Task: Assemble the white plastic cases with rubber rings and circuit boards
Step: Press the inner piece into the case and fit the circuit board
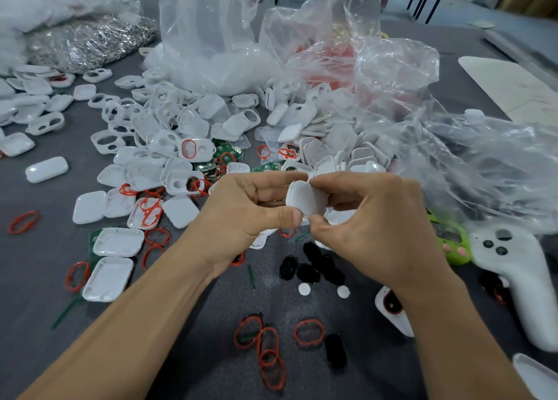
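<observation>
White plastic case (305, 199) is sitting at frame centre, pinched between the fingers (271, 181) of both hands: the left hand (241, 215) is gripping one edge, the right hand (371, 227) is curling round the other. Below them, red rubber rings (265, 351) are lying on the grey table (36, 279). Loose case halves (145, 158) are heaping up at the centre left beside green circuit boards (229, 155).

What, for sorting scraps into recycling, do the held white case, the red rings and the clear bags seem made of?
White case: probably hard moulded plastic; glossy, with smooth rounded edges. Red rings: likely rubber or silicone; thin, matt, lying in bent loops. Bags: thin clear plastic film; see-through, crumpled, with shiny creases.
</observation>
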Demonstrator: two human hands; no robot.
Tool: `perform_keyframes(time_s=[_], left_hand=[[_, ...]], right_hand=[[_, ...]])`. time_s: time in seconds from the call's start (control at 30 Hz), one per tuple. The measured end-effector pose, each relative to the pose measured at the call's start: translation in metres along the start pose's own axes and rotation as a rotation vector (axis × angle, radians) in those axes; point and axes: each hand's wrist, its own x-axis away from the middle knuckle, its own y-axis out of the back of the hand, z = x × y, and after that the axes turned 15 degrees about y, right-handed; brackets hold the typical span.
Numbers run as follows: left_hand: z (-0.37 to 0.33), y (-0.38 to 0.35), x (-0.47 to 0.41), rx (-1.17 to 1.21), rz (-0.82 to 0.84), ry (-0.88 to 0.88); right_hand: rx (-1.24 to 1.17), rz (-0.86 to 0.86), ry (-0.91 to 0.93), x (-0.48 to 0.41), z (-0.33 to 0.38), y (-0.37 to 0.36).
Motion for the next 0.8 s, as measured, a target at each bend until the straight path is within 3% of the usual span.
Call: perform_keyframes(time_s=[0.43,0.8], left_hand=[[-0.0016,0.0,0.0002,0.013,0.003,0.007],[-0.0009,-0.001,0.0012,-0.001,-0.005,-0.018]], right_hand=[[0.019,-0.097,0.01,0.0018,0.0036,0.0004],[0.066,-0.001,-0.033,0.0007,0.0091,0.0011]])
